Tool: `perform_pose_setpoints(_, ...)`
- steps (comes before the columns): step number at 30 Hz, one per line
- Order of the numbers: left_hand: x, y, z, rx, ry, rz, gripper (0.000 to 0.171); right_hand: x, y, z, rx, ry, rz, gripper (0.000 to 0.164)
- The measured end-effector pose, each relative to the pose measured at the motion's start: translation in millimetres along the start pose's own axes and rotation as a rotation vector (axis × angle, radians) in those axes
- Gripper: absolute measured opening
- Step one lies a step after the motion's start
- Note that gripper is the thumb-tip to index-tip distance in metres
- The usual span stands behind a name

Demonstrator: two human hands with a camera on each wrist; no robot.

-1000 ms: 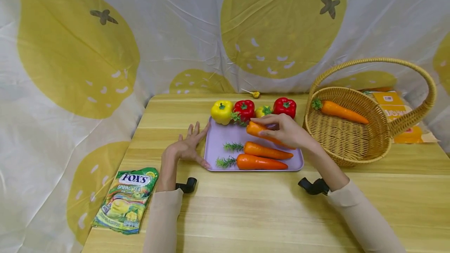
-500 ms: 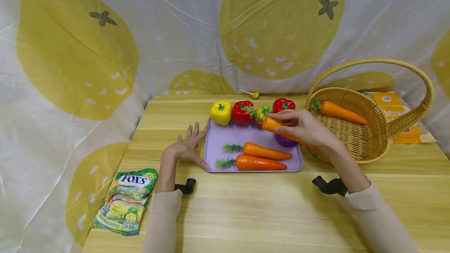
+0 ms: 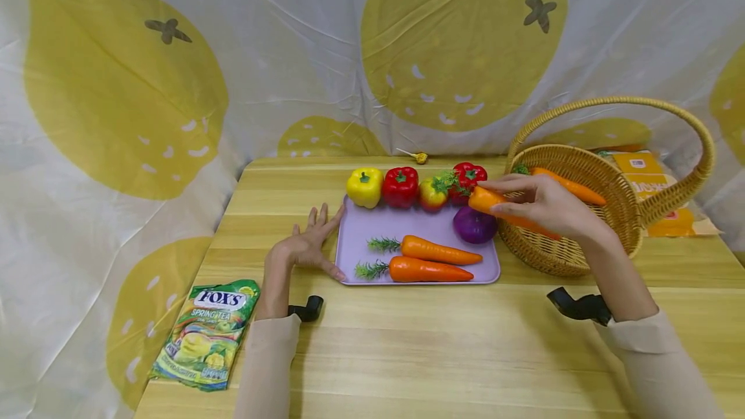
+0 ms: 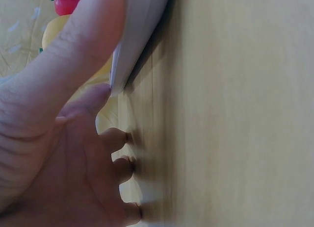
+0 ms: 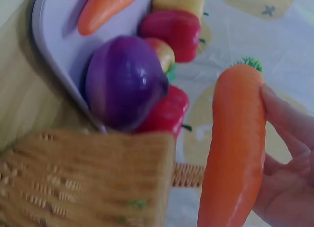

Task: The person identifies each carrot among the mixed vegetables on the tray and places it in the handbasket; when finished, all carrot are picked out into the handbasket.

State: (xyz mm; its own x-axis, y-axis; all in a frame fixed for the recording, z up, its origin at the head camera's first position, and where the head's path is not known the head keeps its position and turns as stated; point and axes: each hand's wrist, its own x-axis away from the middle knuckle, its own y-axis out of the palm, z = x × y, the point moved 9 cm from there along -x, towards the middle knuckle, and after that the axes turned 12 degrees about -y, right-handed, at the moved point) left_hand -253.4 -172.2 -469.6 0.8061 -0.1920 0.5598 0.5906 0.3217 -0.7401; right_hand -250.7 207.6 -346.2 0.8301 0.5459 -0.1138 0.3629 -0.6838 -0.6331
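My right hand (image 3: 544, 202) pinches a carrot (image 5: 238, 143) by its thick end, over the gap between the purple tray (image 3: 361, 225) and the wicker basket (image 3: 573, 254). The carrot's tip overlaps the basket's near rim in the head view. Fingers spread, my left hand (image 3: 308, 244) rests at the tray's left edge, thumb and forefinger touching its rim. On the tray lie two more carrots (image 3: 439, 251) and a purple onion (image 3: 474, 225). Another carrot (image 3: 573, 186) sits in the basket, partly hidden behind my right hand.
Along the tray's far edge stand a yellow pepper (image 3: 365, 187), red peppers (image 3: 400, 187) and a small yellow-red fruit (image 3: 432, 194). A lollipop (image 3: 420, 158) lies behind them. A green candy bag (image 3: 206, 335) is at left. Orange packaging (image 3: 646, 180) lies behind the basket, whose tall handle (image 3: 611, 101) arches up.
My right hand has carried the carrot rightward from over the tray to the basket's rim, uncovering the onion. My left hand has stayed at the tray's edge.
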Motion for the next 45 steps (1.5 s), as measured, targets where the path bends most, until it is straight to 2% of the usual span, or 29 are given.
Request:
perform_pose_setpoints(7, -0.5, 0.6, -0.3, 0.012, 0.008, -0.006, 0.148, 13.5, -18.2, 13.8, 0.012, 0.058, 0.042, 0.043)
perform_pose_setpoints(9, -0.5, 0.5, -0.7, 0.013, 0.007, -0.005, 0.148, 17.9, -24.1, 19.8, 0.016, 0.098, 0.053, 0.042)
perform_pose_setpoints(15, -0.1, 0.9, -1.5, 0.016, 0.001, -0.004, 0.147, 29.9, -40.2, 36.4, 0.025, 0.177, 0.040, 0.047)
perform_pose_setpoints(22, -0.1, 0.0, -2.5, 0.018, 0.002, 0.003, 0.147, 35.3, -60.8, 50.0, 0.051, 0.166, 0.071, 0.046)
perform_pose_setpoints(28, -1.3, 0.3, -2.6, 0.014, 0.004, -0.001, 0.146, 41.4, -70.7, 64.5, 0.008, 0.220, 0.040, 0.049)
perform_pose_setpoints(34, -1.6, 0.2, -1.6, 0.010, 0.008, 0.002, 0.146, 44.6, -82.5, 75.4, 0.013, 0.237, 0.026, 0.051)
perform_pose_setpoints(41, -1.1, 0.3, -1.3, 0.010, 0.007, -0.004, 0.147, 47.1, -97.1, 87.2, 0.125, 0.211, 0.002, 0.049)
perform_pose_setpoints(45, -1.4, 0.2, -1.4, 0.010, 0.008, -0.004, 0.147, 50.7, -102.1, 93.6, 0.167, 0.231, -0.024, 0.050)
